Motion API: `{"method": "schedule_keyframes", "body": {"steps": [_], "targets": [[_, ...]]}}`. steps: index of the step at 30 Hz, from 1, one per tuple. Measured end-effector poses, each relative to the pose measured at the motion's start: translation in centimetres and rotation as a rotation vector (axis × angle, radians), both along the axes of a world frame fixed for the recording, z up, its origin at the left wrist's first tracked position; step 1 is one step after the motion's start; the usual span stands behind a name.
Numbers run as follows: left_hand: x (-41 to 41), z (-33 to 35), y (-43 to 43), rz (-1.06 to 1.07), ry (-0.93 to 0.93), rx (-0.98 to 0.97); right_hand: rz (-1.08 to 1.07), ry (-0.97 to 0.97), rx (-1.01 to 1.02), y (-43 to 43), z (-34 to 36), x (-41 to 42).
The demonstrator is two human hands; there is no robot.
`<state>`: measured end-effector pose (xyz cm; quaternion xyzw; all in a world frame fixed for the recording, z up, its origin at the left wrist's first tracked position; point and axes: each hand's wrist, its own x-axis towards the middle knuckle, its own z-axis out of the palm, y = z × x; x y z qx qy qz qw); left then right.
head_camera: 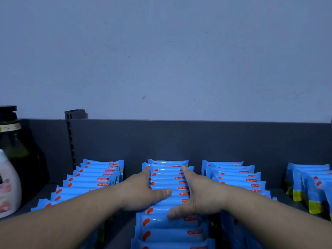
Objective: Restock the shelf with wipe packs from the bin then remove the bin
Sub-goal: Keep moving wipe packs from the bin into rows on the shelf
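Nearest the camera, two bare forearms are reaching in from the bottom corners and meeting over the middle row of wipe packs, blue packs standing on edge one behind another and running from the front edge of the shelf toward its back panel. The left hand is lying along the left ends of these packs, fingers extended and held together, thumb spread out flat across the pack tops. The right hand is mirroring it on the right ends, fingers straight and pointing toward the back, thumb resting on a pack nearer the front. Neither hand is curling around a pack; both are flat and pressing the row from its two sides.

A left row of packs is running just beside, separated by a bare strip of shelf, and a right row is sitting close on the other side. Farther toward the right edge, a fourth group of packs is showing blue and yellow-green faces. At the left edge, a white bottle is standing in front of a dark bottle. A slotted upright is rising along the back panel, with a pale wall above. The bin is out of view.
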<state>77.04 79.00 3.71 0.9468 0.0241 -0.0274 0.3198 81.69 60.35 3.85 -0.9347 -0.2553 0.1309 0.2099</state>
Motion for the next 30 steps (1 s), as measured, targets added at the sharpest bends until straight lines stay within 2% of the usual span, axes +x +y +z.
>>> {"method": "schedule_keyframes", "body": {"steps": [8, 20, 25, 30], "targets": [[2.6, 0.7, 0.6, 0.105, -0.001, -0.032, -0.08, -0.011, -0.062, 0.3, 1.0, 2.5], [3.8, 0.1, 1.0, 0.025, 0.031, -0.065, -0.043, -0.007, 0.021, 1.2, 0.3, 3.1], [4.4, -0.3, 0.8, 0.009, 0.022, 0.237, -0.067, -0.055, -0.035, 1.3, 0.5, 3.8], [4.7, -0.2, 0.6, -0.061, 0.073, 0.329, -0.018, -0.044, -0.031, 1.2, 0.4, 3.6]]}}
